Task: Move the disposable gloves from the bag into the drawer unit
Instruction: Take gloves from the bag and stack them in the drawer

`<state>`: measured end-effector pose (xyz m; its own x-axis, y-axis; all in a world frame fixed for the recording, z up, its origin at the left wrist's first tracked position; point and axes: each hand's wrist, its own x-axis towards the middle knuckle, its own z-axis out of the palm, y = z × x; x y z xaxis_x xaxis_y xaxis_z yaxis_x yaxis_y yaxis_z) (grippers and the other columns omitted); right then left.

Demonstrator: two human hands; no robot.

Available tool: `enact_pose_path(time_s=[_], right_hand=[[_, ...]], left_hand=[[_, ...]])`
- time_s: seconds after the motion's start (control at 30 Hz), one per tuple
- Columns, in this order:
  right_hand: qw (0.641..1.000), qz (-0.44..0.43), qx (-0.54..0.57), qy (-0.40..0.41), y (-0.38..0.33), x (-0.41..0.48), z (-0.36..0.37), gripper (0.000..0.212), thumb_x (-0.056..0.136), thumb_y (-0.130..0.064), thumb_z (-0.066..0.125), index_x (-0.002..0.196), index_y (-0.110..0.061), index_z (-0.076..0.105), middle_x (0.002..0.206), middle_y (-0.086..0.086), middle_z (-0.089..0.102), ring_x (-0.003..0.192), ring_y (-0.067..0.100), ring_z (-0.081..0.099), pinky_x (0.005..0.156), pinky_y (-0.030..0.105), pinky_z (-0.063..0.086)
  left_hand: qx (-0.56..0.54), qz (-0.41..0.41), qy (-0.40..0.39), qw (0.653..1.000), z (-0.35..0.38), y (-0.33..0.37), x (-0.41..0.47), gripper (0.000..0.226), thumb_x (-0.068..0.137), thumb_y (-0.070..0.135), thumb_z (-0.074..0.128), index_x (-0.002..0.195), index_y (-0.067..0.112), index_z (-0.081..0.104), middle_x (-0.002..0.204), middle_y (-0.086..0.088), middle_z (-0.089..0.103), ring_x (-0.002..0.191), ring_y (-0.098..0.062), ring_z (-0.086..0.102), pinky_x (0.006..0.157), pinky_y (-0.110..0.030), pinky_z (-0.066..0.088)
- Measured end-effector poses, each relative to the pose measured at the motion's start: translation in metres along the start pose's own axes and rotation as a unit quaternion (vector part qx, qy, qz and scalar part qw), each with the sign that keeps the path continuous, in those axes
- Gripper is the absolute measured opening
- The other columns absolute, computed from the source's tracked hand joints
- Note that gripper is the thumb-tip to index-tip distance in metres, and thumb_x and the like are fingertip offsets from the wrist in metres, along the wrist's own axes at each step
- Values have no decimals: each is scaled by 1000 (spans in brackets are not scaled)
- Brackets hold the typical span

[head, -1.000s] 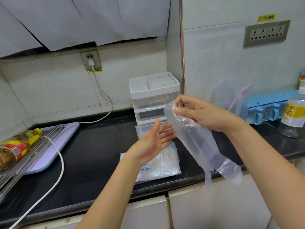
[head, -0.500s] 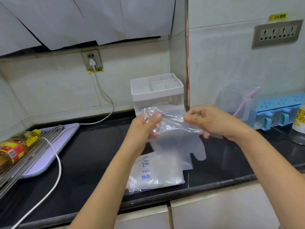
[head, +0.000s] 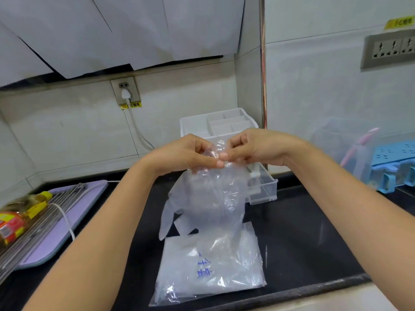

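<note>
The risk, as I judge it, is in the film itself. It is slippery and clingy, so a slack pinch could drop it, it could stick to skin on release, or it could trail over the drawer's rim and jam the closing.

The left hand and right hand both have their fingers curled, pinching the cuff of a thin, clear plastic disposable glove. It hangs limp and crinkled below the fingers, its digits drooping lower left over a flat clear plastic bag with blue writing on the black table. Behind the fingers stands the white-and-clear plastic drawer unit, its lowest clear drawer pulled open just below the right fingers.
</note>
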<state>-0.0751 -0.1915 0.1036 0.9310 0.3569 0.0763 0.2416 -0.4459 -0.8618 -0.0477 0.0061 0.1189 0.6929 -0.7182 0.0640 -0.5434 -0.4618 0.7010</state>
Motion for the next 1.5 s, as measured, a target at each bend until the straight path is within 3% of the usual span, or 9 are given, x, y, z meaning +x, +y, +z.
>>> enact_pose_path(time_s=[0.27, 0.5, 0.67, 0.8, 0.97, 1.17, 1.27, 1.37, 1.5], right_hand=[[992, -3, -17, 125, 26, 27, -11, 24, 85, -22, 71, 90, 2, 68, 78, 12, 67, 69, 16, 60, 76, 32, 53], [963, 81, -119, 226, 66, 40, -21, 19, 85, -22, 70, 74, -7, 65, 65, 3, 62, 58, 13, 54, 56, 23, 43], [931, 130, -223, 258, 89, 47, -11, 21, 86, -25, 69, 77, -6, 67, 73, 5, 67, 71, 18, 62, 63, 28, 45], [913, 134, -248, 294, 100, 52, -5, 20, 85, -21, 66, 83, -1, 68, 78, 13, 69, 75, 26, 65, 68, 34, 51], [884, 154, -325, 298, 107, 56, 7, 22, 89, -25, 62, 72, -11, 61, 67, 4, 59, 68, 24, 59, 60, 28, 43], [844, 177, -412, 296, 96, 48, 0, 18, 88, -29, 66, 89, -11, 63, 82, 3, 59, 72, 20, 53, 61, 28, 39], [877, 92, -363, 299, 86, 42, 2, 16, 83, -24, 71, 86, -16, 57, 81, -1, 58, 76, 17, 56, 67, 29, 44], [943, 59, -293, 148, 75, 40, 11, 12, 86, -13, 68, 95, -20, 69, 87, -9, 62, 83, 8, 59, 78, 21, 46], [926, 138, -351, -5, 74, 48, 25, 34, 94, -9, 54, 125, -22, 61, 128, -2, 57, 114, 17, 54, 84, 21, 38]], left_hand=[[-22, -103, -17, 994, -32, -41, 21, 42, 76, 42, 75, 85, 3, 62, 82, -9, 61, 77, -18, 58, 80, -28, 47], [240, -185, 200, 932, -30, -57, 56, 26, 78, 32, 77, 82, 12, 60, 80, -1, 58, 74, -17, 51, 62, -26, 38], [282, -68, 358, 887, 9, -40, 49, 17, 85, 25, 68, 97, 17, 61, 90, 4, 59, 84, -17, 57, 69, -29, 43], [216, -106, 168, 956, 45, -36, 57, 20, 89, 35, 63, 89, 15, 65, 77, 6, 62, 63, -6, 53, 54, -20, 41], [234, -194, -1, 953, 56, -63, 89, 25, 84, 37, 69, 90, 18, 54, 88, -2, 52, 77, -19, 47, 71, -28, 39], [209, -216, -45, 953, 57, -86, 103, 45, 82, 32, 73, 121, 21, 53, 112, 0, 56, 98, -21, 57, 87, -33, 51], [228, -205, -48, 951, 60, -88, 106, 57, 83, 33, 71, 133, 21, 45, 124, 0, 54, 106, -20, 56, 90, -33, 50], [242, -198, -52, 948, 61, -89, 108, 62, 84, 33, 69, 138, 21, 41, 127, 1, 54, 107, -20, 56, 91, -33, 49], [273, -208, -65, 937, 61, -88, 107, 60, 85, 30, 67, 138, 19, 42, 127, -1, 55, 108, -22, 56, 91, -34, 50]])
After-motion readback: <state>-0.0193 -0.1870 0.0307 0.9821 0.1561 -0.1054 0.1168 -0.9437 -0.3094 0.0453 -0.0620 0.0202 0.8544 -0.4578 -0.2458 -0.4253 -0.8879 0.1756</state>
